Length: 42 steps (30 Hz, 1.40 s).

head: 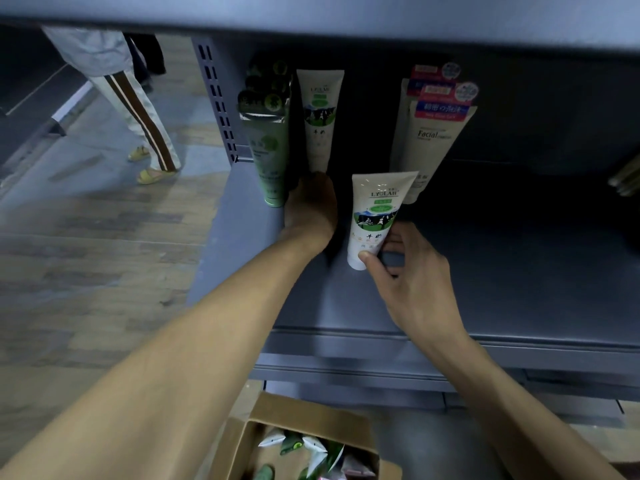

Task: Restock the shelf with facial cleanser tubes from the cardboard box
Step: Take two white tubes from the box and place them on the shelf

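Restocking appears partly done: green tubes and a white milk tube are stood at the back of the shelf, while more remain in the cardboard box below. The left hand is reached to the standing tube's base; its grasp cannot be told. Another milk tube is pinched upright by the right hand.

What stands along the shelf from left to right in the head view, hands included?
Green tubes → left hand below the rear LYOLAN tube → front LYOLAN tube in the right hand grip → beige Facial tubes.
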Motion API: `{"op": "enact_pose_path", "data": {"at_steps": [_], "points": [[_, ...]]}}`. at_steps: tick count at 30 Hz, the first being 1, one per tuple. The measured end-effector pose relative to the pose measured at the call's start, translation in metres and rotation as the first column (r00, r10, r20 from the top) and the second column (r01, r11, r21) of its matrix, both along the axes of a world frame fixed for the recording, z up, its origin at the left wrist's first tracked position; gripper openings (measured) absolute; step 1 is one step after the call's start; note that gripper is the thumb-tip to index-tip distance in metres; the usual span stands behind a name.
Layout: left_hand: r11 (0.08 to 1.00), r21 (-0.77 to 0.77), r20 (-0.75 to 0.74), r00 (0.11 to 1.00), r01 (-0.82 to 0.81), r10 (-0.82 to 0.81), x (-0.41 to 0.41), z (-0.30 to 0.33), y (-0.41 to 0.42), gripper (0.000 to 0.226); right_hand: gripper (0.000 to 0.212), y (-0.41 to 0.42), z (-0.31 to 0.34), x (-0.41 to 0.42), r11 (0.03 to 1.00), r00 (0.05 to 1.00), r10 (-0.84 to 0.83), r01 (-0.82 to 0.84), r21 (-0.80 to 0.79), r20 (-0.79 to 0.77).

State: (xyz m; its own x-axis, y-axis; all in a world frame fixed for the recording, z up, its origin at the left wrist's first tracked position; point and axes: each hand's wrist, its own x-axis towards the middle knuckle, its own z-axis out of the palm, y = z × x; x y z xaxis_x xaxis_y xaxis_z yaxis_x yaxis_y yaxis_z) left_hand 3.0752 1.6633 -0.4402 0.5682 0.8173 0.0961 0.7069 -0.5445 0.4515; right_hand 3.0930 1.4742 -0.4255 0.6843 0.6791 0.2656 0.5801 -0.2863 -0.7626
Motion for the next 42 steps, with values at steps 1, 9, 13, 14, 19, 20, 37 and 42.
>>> {"op": "enact_pose_path", "data": {"at_steps": [1,9,13,14,19,20,37,42], "points": [[0.998,0.024,-0.027,0.998,0.061,-0.060,-0.009,0.003,-0.007,0.027,0.027,0.000,0.000,0.000,1.000,1.000,-0.003,0.003,0.002,0.002],[0.897,0.316,-0.364,0.912,0.309,-0.186,-0.082,0.032,-0.038,0.036,0.028,0.001,0.001,-0.008,0.999,0.999,-0.035,0.035,-0.006,0.010],[0.877,0.346,-0.372,0.907,0.335,-0.199,-0.105,0.035,-0.040,0.026,0.028,0.007,0.001,-0.010,0.998,0.998,-0.064,0.065,-0.025,0.029],[0.880,0.349,-0.371,0.910,0.323,-0.187,-0.112,0.035,-0.039,0.026,0.029,0.010,0.000,-0.010,0.997,0.997,-0.067,0.069,-0.031,0.040],[0.875,0.379,-0.402,0.905,0.302,-0.138,-0.144,0.033,-0.031,0.023,0.030,0.036,0.001,-0.010,0.993,0.994,-0.076,0.083,-0.079,0.082],[0.876,0.375,-0.408,0.903,0.303,-0.138,-0.150,0.034,-0.028,0.022,0.030,0.042,0.001,-0.010,0.993,0.993,-0.076,0.084,-0.083,0.087],[0.905,0.332,-0.503,0.862,0.264,-0.067,-0.171,0.039,-0.025,0.029,0.042,0.131,0.017,0.010,0.974,0.988,-0.106,0.126,-0.188,0.112],[0.923,0.290,-0.505,0.860,0.254,-0.078,-0.170,0.041,-0.033,0.028,0.042,0.143,0.022,0.015,0.964,0.989,-0.119,0.136,-0.229,0.086]]}}
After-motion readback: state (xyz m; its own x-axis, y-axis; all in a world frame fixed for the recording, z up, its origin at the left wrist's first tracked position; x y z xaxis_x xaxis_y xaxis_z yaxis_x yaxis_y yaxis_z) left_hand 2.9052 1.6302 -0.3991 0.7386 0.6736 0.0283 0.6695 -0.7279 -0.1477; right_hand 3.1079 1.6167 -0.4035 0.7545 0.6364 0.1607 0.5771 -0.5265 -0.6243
